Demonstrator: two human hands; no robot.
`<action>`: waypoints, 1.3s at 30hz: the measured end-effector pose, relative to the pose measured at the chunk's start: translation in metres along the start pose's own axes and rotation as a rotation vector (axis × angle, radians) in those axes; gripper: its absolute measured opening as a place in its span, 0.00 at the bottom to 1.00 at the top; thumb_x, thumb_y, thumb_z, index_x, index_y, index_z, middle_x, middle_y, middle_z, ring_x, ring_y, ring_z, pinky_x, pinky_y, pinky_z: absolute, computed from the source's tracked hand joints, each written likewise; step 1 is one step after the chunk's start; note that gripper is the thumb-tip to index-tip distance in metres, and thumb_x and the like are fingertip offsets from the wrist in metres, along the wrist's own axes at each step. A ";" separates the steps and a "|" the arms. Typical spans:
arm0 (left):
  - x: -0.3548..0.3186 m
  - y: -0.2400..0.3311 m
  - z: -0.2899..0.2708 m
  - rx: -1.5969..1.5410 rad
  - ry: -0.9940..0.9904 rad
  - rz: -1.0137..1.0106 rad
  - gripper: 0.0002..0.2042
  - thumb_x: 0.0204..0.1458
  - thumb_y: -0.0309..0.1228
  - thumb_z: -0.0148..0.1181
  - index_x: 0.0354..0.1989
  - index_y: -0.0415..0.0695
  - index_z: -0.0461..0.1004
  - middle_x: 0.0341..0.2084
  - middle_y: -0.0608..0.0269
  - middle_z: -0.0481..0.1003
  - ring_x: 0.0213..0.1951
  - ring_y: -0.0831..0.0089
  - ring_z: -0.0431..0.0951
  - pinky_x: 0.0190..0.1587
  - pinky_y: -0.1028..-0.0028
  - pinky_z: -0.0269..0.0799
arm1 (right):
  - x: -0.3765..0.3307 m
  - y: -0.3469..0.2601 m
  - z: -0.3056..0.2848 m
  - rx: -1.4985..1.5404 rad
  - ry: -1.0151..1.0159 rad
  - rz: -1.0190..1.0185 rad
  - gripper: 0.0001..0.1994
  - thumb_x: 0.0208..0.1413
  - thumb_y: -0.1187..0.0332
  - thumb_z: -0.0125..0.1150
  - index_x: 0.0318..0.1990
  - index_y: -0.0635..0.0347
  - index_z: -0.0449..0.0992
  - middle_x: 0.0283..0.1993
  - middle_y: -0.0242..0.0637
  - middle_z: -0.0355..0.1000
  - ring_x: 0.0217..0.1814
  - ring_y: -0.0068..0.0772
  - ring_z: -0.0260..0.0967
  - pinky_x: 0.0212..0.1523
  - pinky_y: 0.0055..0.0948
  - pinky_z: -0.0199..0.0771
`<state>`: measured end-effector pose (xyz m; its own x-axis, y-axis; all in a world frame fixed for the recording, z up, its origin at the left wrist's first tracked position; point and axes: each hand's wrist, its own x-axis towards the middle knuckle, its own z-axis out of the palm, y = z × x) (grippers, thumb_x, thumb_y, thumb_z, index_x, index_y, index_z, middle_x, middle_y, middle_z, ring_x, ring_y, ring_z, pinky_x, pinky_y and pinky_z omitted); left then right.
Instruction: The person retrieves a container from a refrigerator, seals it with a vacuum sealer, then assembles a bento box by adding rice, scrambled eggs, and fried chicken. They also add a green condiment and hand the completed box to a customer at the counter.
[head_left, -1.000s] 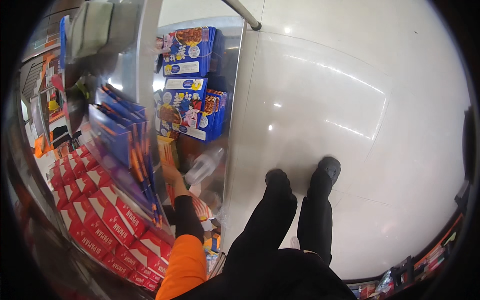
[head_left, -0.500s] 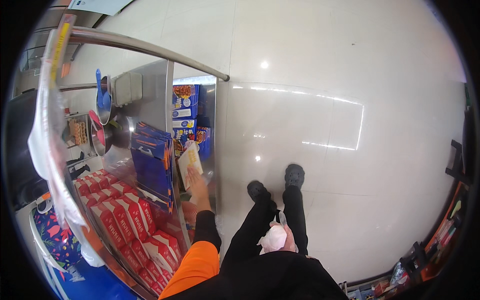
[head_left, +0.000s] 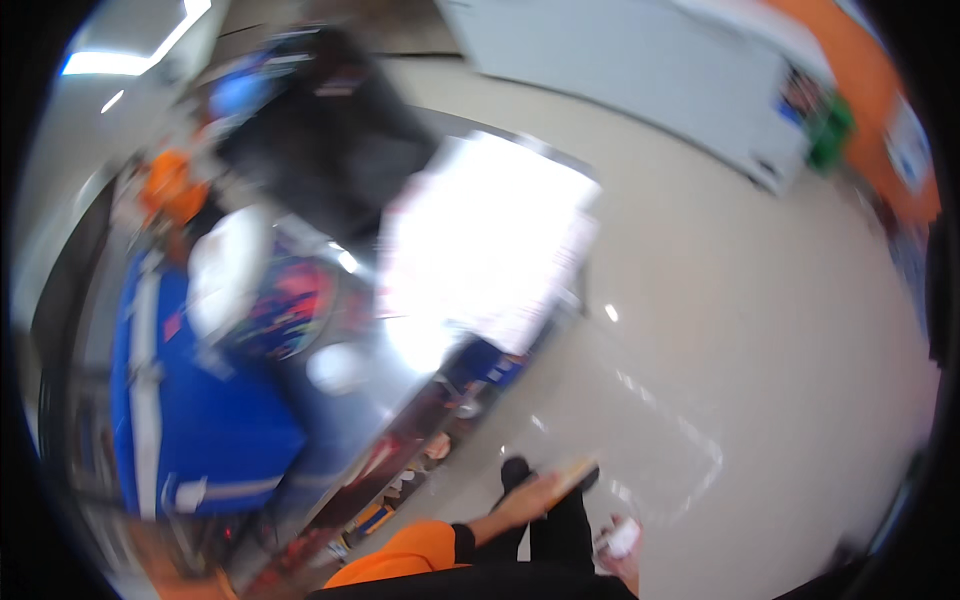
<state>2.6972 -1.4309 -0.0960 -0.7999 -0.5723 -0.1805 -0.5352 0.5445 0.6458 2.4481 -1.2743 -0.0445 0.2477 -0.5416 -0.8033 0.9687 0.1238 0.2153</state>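
Note:
My left hand (head_left: 527,500), at the end of an orange sleeve with a black cuff, reaches out in front of my legs. Its fingers close on a flat pale-yellow package (head_left: 572,479), smeared by motion. Lower and to the right, my right hand (head_left: 618,562) is wrapped round a crumpled white wad (head_left: 625,538); whether it is cloth, paper or plastic I cannot tell. To the left of both hands runs a metal counter (head_left: 375,385) with stocked shelves beneath its top.
On the counter lie bright white sheets (head_left: 490,240) and a black bag-like object (head_left: 330,140). A big blue container (head_left: 215,420) stands at the left. White cabinet-like fronts (head_left: 640,80) line the far side, beyond the pale tiled floor (head_left: 690,300).
The view has swung from the shelf to the counter top. My left hand has come away from the shelf with the flat package. The white wad is still in my right hand.

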 end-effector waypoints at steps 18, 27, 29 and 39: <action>-0.525 0.396 0.072 -0.826 2.970 -0.466 0.22 0.64 0.41 0.36 0.61 0.43 0.61 0.59 0.55 0.65 0.61 0.67 0.63 0.64 0.66 0.53 | -0.047 0.541 0.142 -2.220 -0.645 1.140 0.24 0.56 0.41 0.44 0.41 0.51 0.75 0.30 0.35 0.74 0.28 0.40 0.73 0.24 0.41 0.76; -0.468 0.402 0.306 -1.665 2.575 -1.616 0.26 0.63 0.48 0.32 0.57 0.39 0.63 0.57 0.51 0.64 0.59 0.62 0.63 0.61 0.63 0.55 | -0.176 0.728 -0.116 -2.400 -0.673 1.869 0.24 0.56 0.41 0.44 0.41 0.50 0.75 0.31 0.35 0.75 0.29 0.40 0.74 0.26 0.42 0.76; -0.454 0.407 0.335 -1.916 2.353 -1.933 0.26 0.62 0.49 0.34 0.53 0.39 0.66 0.54 0.50 0.67 0.57 0.60 0.66 0.58 0.61 0.58 | -0.185 0.739 -0.137 -2.415 -0.632 1.895 0.24 0.56 0.42 0.44 0.41 0.50 0.75 0.31 0.35 0.75 0.30 0.40 0.74 0.26 0.43 0.76; -0.668 0.443 0.400 -1.361 2.199 -2.897 0.26 0.57 0.49 0.41 0.36 0.37 0.78 0.36 0.41 0.76 0.39 0.47 0.77 0.39 0.53 0.71 | -0.129 0.860 -0.220 -2.509 -0.366 1.637 0.23 0.56 0.42 0.45 0.41 0.50 0.75 0.32 0.35 0.75 0.31 0.41 0.74 0.28 0.44 0.76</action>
<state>2.8856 -0.5623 0.0141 0.1072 0.8996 -0.4234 0.9103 0.0825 0.4058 3.2532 -0.9151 0.1227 0.3698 0.5595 -0.7418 -0.8957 0.0026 -0.4446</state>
